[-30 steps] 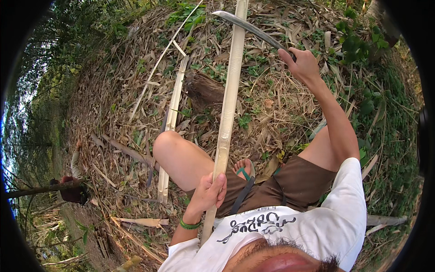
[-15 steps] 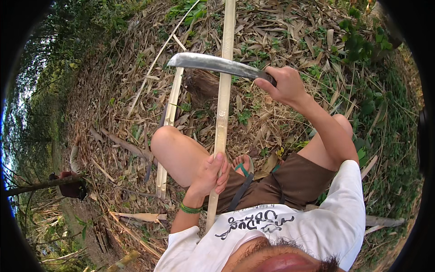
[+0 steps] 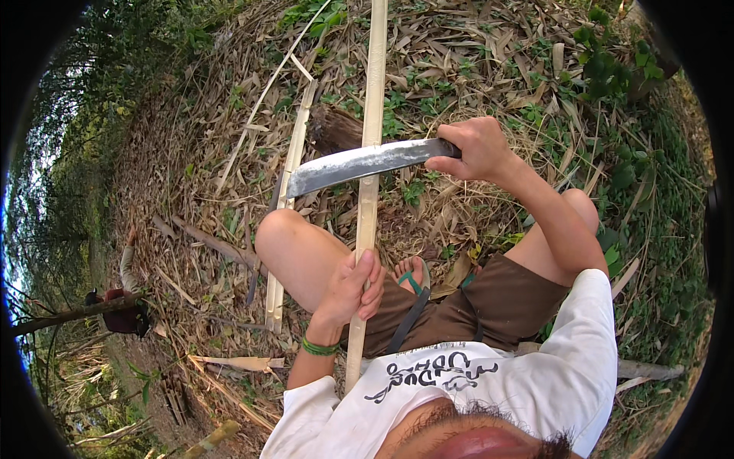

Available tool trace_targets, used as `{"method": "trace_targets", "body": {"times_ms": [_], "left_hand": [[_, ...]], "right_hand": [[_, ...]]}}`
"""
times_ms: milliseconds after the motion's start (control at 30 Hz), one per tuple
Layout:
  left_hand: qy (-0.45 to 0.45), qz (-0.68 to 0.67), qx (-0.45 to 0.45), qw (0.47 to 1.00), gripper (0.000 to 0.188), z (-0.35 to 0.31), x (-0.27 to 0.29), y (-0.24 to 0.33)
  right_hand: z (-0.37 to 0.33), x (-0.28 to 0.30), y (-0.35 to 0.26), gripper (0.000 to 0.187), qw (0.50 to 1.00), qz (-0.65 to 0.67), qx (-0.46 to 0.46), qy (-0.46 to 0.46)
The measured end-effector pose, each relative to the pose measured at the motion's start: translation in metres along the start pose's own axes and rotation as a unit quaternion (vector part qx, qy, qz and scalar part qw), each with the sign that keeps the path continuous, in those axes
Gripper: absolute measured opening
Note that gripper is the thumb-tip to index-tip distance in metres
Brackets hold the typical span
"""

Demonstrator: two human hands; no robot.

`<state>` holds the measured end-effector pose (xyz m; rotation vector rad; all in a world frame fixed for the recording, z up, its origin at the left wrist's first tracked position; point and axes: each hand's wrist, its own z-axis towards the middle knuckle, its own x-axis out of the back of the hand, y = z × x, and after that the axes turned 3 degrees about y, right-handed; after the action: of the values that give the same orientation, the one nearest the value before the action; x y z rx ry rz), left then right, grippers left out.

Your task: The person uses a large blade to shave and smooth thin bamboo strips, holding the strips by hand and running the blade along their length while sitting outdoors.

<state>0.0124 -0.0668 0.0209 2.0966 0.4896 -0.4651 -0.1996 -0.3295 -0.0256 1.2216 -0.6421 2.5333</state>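
A long pale split-bamboo strip (image 3: pixel 374 84) runs from beyond the top of the view down to my shirt. My left hand (image 3: pixel 359 284) is wrapped round its lower part, beside my left knee. In my right hand (image 3: pixel 475 149) is the dark handle of a machete (image 3: pixel 359 162). Its broad, slightly curved blade lies across the strip, pointing left, above my left hand. The strip's face shows a node and a shaved-looking patch below the blade. Whether the edge bites into the strip I cannot tell.
Left of my knee lies another pale bamboo strip (image 3: pixel 294 157), with a thin strip (image 3: pixel 252 122) beyond it. A dark log piece (image 3: pixel 334 130) sits behind the blade. Dry leaves cover the ground. At far left another person (image 3: pixel 125 310) is near a branch (image 3: pixel 46 321).
My right hand has drawn the machete down the strip toward me, and the blade's tip has swung lower. The strip's far end has shifted slightly left; my left hand keeps its grip.
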Motion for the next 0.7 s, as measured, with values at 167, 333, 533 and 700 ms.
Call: {"method": "trace_targets", "body": {"times_ms": [167,333,533,700], "left_hand": [[0.006,0.002,-0.009,1.000,0.041,0.000,0.002,-0.001],[-0.012,0.011,0.011,1.000,0.043,-0.007,-0.005,-0.007],[-0.019,0.017,0.005,1.000,0.041,-0.010,0.002,-0.009],[-0.020,-0.003,0.015,1.000,0.042,-0.013,0.003,-0.005]], "right_hand": [[-0.001,0.002,-0.036,0.068,1.000,0.021,-0.002,-0.009],[0.004,-0.004,0.003,0.061,0.997,0.027,-0.073,0.019],[0.005,0.001,-0.027,0.068,0.998,0.049,-0.024,0.011],[0.002,-0.005,-0.009,0.068,1.000,0.016,-0.009,0.018]]}}
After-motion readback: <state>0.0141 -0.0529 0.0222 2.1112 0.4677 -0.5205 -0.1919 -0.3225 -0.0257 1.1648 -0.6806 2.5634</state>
